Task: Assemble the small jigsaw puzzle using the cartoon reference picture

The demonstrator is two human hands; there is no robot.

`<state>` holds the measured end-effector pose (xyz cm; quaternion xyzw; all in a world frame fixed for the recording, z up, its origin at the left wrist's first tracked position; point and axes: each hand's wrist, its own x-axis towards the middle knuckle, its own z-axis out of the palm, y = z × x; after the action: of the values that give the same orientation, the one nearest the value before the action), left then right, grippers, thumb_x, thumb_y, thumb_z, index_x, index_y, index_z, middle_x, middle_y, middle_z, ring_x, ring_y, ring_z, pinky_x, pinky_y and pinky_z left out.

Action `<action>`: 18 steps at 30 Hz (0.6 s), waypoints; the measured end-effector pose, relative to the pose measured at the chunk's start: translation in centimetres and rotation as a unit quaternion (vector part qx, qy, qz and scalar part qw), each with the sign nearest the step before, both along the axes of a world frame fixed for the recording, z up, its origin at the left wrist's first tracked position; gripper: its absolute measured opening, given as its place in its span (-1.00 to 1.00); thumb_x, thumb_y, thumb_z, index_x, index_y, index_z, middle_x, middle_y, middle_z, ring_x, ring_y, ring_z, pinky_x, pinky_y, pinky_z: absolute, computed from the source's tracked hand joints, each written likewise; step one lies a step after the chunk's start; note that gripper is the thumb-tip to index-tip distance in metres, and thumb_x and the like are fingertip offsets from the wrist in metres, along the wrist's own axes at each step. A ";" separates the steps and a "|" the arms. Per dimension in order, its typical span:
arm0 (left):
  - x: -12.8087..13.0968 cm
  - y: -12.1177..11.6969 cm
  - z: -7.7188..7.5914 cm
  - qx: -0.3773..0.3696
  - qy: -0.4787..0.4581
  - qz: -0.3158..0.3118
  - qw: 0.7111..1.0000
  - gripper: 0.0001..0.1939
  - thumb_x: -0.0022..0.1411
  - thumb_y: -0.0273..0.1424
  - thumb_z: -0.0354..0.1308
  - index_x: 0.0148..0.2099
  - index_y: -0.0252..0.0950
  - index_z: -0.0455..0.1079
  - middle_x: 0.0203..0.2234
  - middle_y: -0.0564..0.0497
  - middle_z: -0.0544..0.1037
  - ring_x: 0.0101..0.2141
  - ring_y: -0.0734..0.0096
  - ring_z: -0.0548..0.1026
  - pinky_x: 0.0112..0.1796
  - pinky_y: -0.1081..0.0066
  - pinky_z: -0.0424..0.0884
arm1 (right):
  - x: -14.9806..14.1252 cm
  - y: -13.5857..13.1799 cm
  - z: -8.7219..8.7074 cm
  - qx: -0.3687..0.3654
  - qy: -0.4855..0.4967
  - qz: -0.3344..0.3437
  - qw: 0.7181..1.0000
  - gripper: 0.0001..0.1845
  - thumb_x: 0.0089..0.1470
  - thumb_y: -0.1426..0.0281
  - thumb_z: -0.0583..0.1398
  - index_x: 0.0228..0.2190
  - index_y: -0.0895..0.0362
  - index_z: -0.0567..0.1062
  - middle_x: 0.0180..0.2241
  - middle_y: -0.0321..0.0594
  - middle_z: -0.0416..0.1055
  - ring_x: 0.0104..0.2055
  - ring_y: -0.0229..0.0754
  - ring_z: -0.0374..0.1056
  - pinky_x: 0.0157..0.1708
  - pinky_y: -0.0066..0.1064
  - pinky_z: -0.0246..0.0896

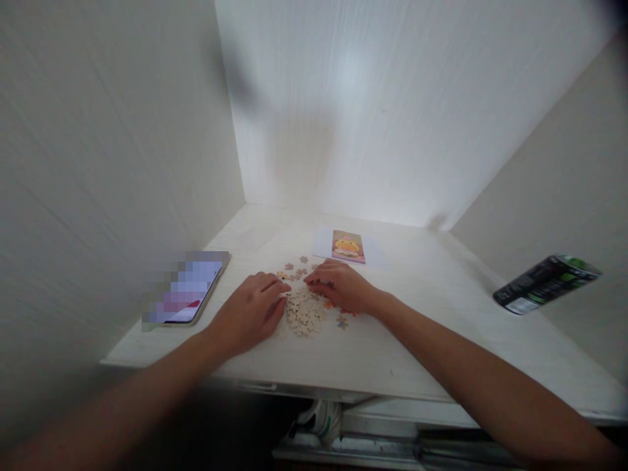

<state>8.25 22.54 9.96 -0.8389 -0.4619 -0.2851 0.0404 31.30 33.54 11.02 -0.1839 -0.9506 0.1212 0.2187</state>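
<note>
A heap of small jigsaw puzzle pieces (305,313) lies on the white desk (417,340), mostly pale side up. My left hand (250,311) rests on the heap's left edge, fingers bent and lying on the pieces. My right hand (341,284) covers the heap's upper right, fingers curled down onto the pieces. Whether either hand pinches a piece is hidden. Several loose pieces (294,268) lie scattered just beyond the hands. A picture card (348,246) showing a yellow figure lies on a white sheet (375,254) farther back.
A phone (189,291) lies at the desk's left, beside the left wall. A dark can with green markings (544,282) stands at the right edge. White walls enclose the desk on three sides. A shoe (321,418) shows below the front edge.
</note>
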 end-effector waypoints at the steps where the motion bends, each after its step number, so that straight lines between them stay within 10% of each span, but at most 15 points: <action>1: 0.2 -0.3 0.1 0.017 0.006 -0.011 1.000 -0.83 0.33 -0.46 0.02 -0.08 -0.35 0.39 -0.22 -0.07 0.43 -0.19 0.32 0.33 -0.12 0.23 0.29 | 0.1 0.0 0.0 0.001 0.000 0.003 1.000 -0.80 0.22 0.38 0.19 -0.17 0.14 0.59 -0.24 -0.16 0.59 -0.18 -0.16 0.42 -0.10 -0.29 0.28; 10: 6.9 -7.0 1.8 0.043 0.026 -0.290 0.956 -0.92 0.27 -0.46 0.08 -0.32 -0.33 0.30 -0.53 0.04 0.34 -0.52 0.43 0.20 -0.51 0.30 0.13 | 0.1 -0.2 -0.1 -0.021 0.011 -0.019 1.000 -0.76 0.26 0.45 0.11 -0.18 0.15 0.59 -0.21 -0.15 0.59 -0.16 -0.18 0.42 -0.08 -0.31 0.28; 15: 10.7 -8.5 -5.7 -0.287 0.165 -0.337 0.881 -0.87 0.30 -0.49 0.08 -0.24 -0.21 0.44 -0.42 0.05 0.52 -0.49 0.48 0.41 -0.50 0.43 0.33 | 0.0 -0.2 -0.1 -0.029 -0.001 -0.078 0.996 -0.79 0.23 0.40 0.15 -0.21 0.14 0.59 -0.25 -0.13 0.56 -0.22 -0.19 0.40 -0.16 -0.32 0.28; 18: 12.2 -9.0 -11.3 -0.350 0.175 -0.295 0.872 -0.80 0.20 -0.51 0.13 -0.31 -0.09 0.51 -0.45 0.07 0.54 -0.50 0.42 0.45 -0.53 0.41 0.33 | 0.3 -0.2 0.1 -0.030 0.010 -0.111 0.993 -0.78 0.22 0.37 0.16 -0.19 0.14 0.59 -0.27 -0.11 0.54 -0.24 -0.17 0.40 -0.17 -0.29 0.27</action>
<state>20.40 13.52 -1.35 -0.9315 -0.2479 0.0480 -0.2618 31.56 33.36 11.10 -0.2932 -0.9180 0.1264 0.2352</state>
